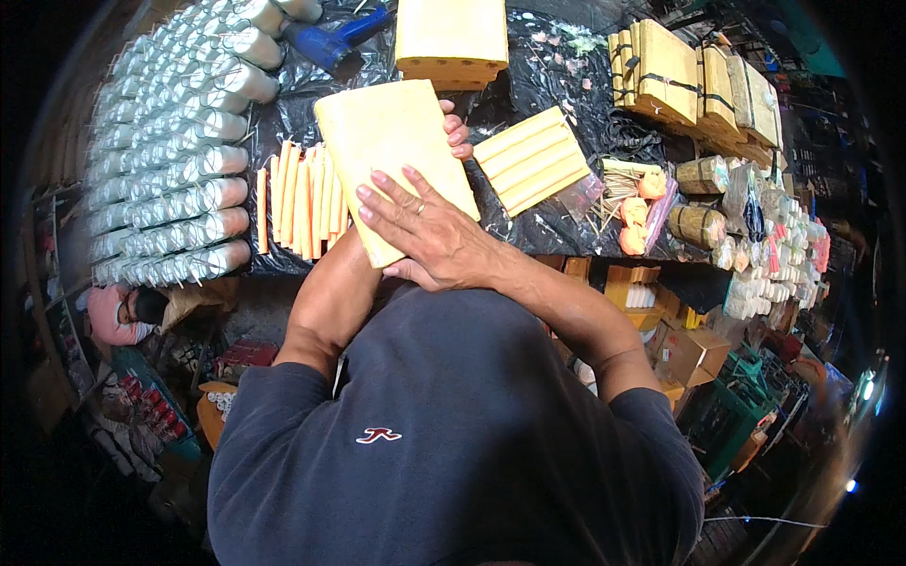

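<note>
Grasping the yellow slab (382, 127) above the near edge of the bench (557, 233), with the left hand (457, 132) curled around its side, likely for support; resting the right hand (429, 229) unclenched on top, likely for steadiness; near orange sticks (304, 203), probably bunched for easy reach.

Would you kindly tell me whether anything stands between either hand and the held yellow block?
Nothing visible does: the right hand lies on the yellow block, and the left hand shows only its fingers, curled at the right edge; its palm is hidden underneath.
</note>
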A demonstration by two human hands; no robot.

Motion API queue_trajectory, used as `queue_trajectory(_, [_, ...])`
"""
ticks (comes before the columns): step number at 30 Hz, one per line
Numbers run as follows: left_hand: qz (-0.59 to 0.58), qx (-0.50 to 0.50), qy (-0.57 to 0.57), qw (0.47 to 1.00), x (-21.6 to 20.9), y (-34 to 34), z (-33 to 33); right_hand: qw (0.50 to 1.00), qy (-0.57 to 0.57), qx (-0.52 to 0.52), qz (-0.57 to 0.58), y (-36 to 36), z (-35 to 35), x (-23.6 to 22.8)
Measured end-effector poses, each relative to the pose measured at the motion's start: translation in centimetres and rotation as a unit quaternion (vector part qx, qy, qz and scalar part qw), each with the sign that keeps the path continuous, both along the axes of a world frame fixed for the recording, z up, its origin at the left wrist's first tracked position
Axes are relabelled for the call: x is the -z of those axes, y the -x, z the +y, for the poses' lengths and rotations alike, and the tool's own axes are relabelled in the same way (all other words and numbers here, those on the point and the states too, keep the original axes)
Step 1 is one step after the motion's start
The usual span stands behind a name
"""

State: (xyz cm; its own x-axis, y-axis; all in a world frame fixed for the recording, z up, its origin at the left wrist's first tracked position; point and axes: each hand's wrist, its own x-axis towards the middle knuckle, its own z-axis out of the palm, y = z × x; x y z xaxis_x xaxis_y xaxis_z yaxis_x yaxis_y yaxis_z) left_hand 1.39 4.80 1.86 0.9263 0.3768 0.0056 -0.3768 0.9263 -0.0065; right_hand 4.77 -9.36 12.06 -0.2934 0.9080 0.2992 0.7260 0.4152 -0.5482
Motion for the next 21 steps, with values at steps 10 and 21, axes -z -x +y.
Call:
queue_trajectory(10, [0.049, -0.061, -0.037, 0.996, 2.7, 1.1, 2.9, 0.955, -0.076, 0.114, 0.264, -1.9, -2.8, -1.7])
queue_trajectory(21, [0.548, -0.178, -0.615, 0.538, -10.2, -2.1, 9.8, 0.846, -0.072, 0.422, 0.316, -10.1, 3.8, 0.6])
